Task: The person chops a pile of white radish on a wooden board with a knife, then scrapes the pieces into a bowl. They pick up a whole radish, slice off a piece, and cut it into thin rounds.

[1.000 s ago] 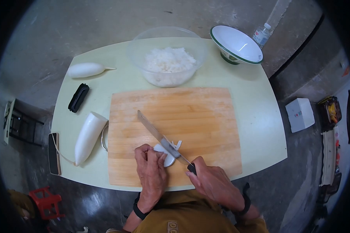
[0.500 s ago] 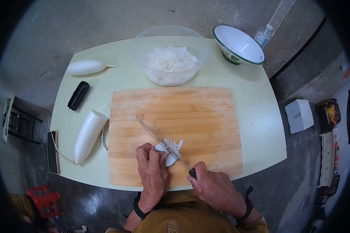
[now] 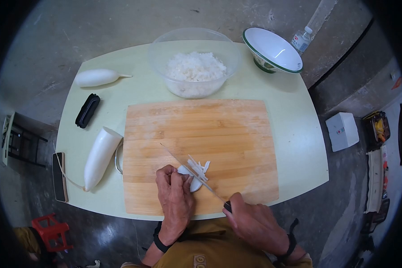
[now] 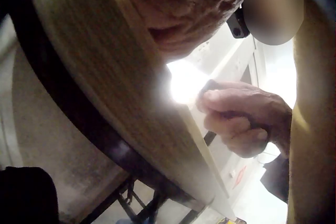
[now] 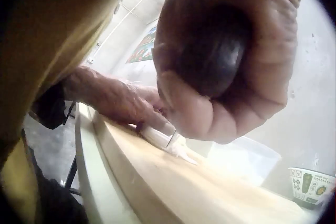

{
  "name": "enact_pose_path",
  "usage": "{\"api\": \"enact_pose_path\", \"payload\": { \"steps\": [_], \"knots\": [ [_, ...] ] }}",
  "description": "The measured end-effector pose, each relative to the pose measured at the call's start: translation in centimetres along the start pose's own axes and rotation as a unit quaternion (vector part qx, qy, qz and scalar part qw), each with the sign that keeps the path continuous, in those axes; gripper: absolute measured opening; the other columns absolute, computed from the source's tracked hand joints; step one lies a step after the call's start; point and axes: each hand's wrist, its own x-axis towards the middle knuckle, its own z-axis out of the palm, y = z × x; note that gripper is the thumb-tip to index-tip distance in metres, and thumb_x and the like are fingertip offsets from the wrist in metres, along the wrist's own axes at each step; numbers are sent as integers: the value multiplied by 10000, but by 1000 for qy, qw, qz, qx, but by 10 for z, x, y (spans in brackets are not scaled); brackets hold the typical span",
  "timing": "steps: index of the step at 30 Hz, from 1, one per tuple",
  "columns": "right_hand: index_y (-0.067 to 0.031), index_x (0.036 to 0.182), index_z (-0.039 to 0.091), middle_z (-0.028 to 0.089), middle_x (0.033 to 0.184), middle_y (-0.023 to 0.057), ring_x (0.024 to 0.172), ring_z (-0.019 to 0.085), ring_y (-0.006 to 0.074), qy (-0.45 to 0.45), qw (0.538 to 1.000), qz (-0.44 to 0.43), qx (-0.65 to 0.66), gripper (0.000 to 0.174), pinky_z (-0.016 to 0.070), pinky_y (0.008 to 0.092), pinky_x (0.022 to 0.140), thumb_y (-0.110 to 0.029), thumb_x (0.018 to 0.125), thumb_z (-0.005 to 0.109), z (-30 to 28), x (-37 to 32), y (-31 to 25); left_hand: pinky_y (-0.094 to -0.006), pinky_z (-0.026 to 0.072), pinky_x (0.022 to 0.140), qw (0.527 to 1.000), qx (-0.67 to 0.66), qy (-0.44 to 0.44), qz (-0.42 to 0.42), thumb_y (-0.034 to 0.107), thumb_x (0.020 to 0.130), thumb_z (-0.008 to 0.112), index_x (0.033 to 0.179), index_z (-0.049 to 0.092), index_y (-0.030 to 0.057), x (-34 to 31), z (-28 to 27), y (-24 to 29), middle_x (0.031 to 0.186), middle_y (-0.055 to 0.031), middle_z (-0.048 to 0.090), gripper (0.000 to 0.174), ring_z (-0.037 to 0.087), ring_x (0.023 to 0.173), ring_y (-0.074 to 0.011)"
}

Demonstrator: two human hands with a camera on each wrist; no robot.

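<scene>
Head view: left hand (image 3: 174, 196) curls its fingertips over a white radish piece (image 3: 194, 184), pinning it to the board near the front edge; right hand (image 3: 252, 221) wraps tight round the dark handle of a knife (image 3: 196, 176), thin blade lying across the piece, close by the knuckles; a few cut strips (image 3: 202, 166) lie just beyond the blade. Piece prob. light, firm, crisp, wet & slippery on its cut face; best held from above w/ fingertips tucked, back from the edge. Wooden cutting board (image 3: 236, 129) is smooth, rectangular, on a pale green table (image 3: 295, 134); half radish (image 3: 100, 156), tapered & glossy, lies left of the board; clear bowl (image 3: 158, 62) of white shreds sits behind.
</scene>
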Motion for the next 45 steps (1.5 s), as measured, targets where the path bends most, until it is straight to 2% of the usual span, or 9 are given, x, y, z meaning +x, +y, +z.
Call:
{"api": "enact_pose_path", "payload": {
  "steps": [6,9,16,34,36,40,42,43,45],
  "knots": [
    [9,916,383,550,592,214,580,581,421,-18,999,-30,36,263,435,488,507,-199,933,542,7,34,0,-410,450,743,1000,0,1,6,-49,761,660,893,540,-11,-1,1,-2,1006,-196,478,182,512,907,-353],
    [-20,941,373,588,613,189,564,596,402,6,999,-31,28,205,461,501,504,-187,947,493,13,37,6,-416,450,749,1000,0,3,11,-47,767,655,892,536,-4,-1,0,-3,1003,-200,479,178,515,914,-358],
    [-13,941,374,591,626,198,585,598,403,35,998,-32,47,233,459,495,516,-211,954,495,20,33,11,-424,458,741,1000,-21,9,3,-47,781,640,893,523,6,-2,0,-2,1008,-207,475,171,523,927,-368],
    [-31,919,372,583,633,183,567,586,393,6,998,-26,57,215,442,486,488,-199,955,502,8,14,0,-413,466,714,1000,-5,1,0,-83,766,635,864,488,-17,-1,0,0,1001,-218,471,189,529,905,-372],
    [1,931,399,560,587,198,548,583,413,43,998,-22,34,255,442,484,491,-189,923,567,14,10,-2,-415,465,714,1000,-5,-1,-2,-85,764,635,865,487,-17,-1,-1,0,1000,-218,470,191,530,904,-372],
    [1,930,400,565,580,187,536,591,401,47,998,-26,14,256,451,474,477,-182,911,577,11,-2,-4,-419,463,713,1000,-13,-4,-9,-88,763,634,865,487,-15,-1,-1,0,1002,-216,469,193,531,901,-373],
    [-23,920,385,623,726,194,609,621,390,-41,998,52,0,213,476,495,507,-193,940,512,3,-7,-6,-419,463,714,1000,-12,-4,-7,-87,762,634,863,486,-16,0,-1,0,1006,-216,469,193,531,901,-374],
    [-23,920,385,623,726,194,609,621,390,-40,998,53,0,213,476,495,507,-193,940,512,4,-9,-3,-420,462,715,1000,-11,-4,-6,-86,762,635,861,486,-16,0,-2,1,1011,-217,469,193,531,902,-375],
    [-1,931,401,562,572,187,535,598,391,6,1000,15,17,251,453,476,480,-181,907,574,7,-14,1,-421,462,716,1000,-12,-9,-10,-86,760,636,859,484,-16,0,-2,2,1014,-218,469,194,531,903,-377]
  ]
}}
